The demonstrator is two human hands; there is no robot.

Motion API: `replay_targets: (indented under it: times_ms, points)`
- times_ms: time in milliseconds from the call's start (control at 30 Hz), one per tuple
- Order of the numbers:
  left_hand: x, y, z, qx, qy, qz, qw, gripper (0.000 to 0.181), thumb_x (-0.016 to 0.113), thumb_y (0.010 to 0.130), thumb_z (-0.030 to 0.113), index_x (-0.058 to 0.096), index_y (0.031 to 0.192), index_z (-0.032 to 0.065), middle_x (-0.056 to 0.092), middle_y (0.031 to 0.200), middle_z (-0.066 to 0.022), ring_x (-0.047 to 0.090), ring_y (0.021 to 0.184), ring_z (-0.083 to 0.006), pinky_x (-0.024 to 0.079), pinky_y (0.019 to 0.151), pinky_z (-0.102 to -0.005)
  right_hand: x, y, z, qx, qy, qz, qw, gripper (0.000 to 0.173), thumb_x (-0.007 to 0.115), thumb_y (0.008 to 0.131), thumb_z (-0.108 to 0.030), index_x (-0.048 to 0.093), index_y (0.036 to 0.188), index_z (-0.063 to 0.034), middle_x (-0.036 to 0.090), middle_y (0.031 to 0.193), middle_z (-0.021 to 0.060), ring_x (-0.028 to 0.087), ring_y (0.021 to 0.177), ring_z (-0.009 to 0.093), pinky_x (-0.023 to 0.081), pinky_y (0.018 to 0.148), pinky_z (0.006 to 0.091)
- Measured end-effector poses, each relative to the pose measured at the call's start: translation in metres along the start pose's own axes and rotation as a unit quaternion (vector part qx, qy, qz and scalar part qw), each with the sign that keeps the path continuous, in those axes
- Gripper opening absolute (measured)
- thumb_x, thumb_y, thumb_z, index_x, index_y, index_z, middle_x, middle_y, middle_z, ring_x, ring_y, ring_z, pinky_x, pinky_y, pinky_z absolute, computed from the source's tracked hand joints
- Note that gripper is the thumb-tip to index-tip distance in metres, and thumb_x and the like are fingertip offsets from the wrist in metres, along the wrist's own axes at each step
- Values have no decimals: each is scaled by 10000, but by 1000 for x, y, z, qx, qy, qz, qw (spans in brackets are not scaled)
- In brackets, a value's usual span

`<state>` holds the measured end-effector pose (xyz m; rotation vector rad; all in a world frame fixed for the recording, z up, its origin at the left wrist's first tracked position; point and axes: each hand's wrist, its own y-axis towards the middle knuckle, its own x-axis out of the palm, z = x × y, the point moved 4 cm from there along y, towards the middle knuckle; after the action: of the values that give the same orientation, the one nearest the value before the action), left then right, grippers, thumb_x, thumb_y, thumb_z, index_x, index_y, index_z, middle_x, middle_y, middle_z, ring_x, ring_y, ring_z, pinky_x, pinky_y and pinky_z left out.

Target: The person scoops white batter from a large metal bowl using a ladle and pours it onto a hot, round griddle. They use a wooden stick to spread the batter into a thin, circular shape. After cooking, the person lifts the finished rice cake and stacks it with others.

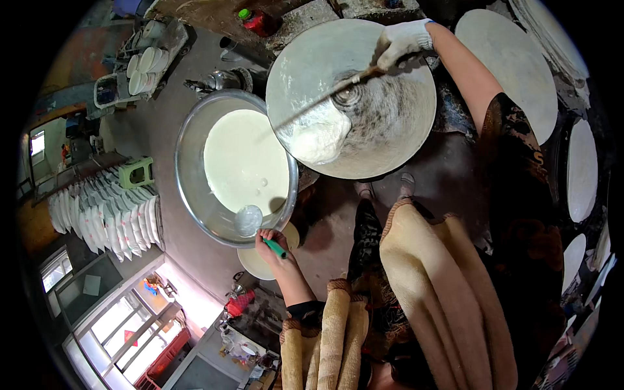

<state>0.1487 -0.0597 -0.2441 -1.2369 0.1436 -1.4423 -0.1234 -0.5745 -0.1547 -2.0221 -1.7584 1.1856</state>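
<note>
My left hand (271, 246) grips the green handle of a ladle (248, 220). The ladle's pale, coated bowl hangs over the near rim of a wide metal basin (183, 190) holding creamy white batter (243, 156). In a white work glove, my right hand (402, 44) holds a long, thin wooden spreading tool (336, 90) slantwise across a large round griddle (309, 56). A thick white patch of batter (321, 136) lies on the griddle's lower left. Beside it, dark streaked surface shows; whether the tool touches the griddle, I cannot tell.
Large round pale sheets (507, 68) lie to the right. A red jar (261, 23) with a green cap stands behind the griddle. Left are a metal kettle (224, 80), white buckets (151, 61) and stacked sacks (109, 214) under a green stool (136, 172). A pale tub (256, 263) sits below the basin.
</note>
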Motion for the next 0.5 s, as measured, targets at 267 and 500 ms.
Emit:
replay_targets:
  times_ms: [267, 500]
  points:
    - [2, -16, -2, -74, 19, -131, 988, 283, 468, 974, 217, 438, 704, 137, 438, 560, 47, 488, 478, -75, 419, 426, -209, -33, -12, 66, -120, -86, -57, 987, 525, 727, 738, -311, 653, 1108, 54, 641, 703, 55, 578, 567, 118, 475, 487, 281]
    - [19, -45, -13, -146, -155, -178, 961, 323, 445, 994, 225, 438, 690, 116, 444, 565, 25, 454, 477, -82, 391, 433, -219, 8, -17, -16, 60, -66, -65, 994, 416, 746, 767, -295, 685, 1030, 22, 678, 749, 56, 588, 629, 140, 498, 576, 305]
